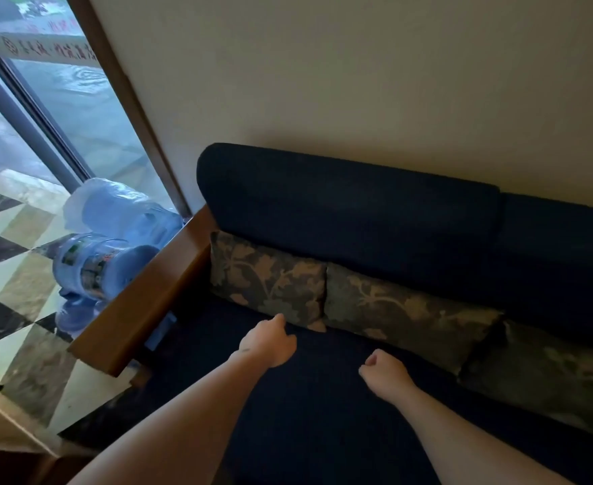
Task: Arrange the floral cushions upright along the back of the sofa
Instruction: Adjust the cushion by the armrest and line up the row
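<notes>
Three floral cushions lean in a row against the dark blue sofa back. The left cushion stands by the wooden armrest, the middle cushion beside it, the right cushion partly cut off by the frame edge. My left hand hovers over the seat with curled fingers just below the left cushion's lower edge, holding nothing. My right hand is a loose fist over the seat, in front of the middle cushion and apart from it.
A wooden armrest bounds the sofa's left end. Beyond it, blue water jugs and a plastic bag lie on the checkered floor by a glass door. A plain wall rises behind the sofa.
</notes>
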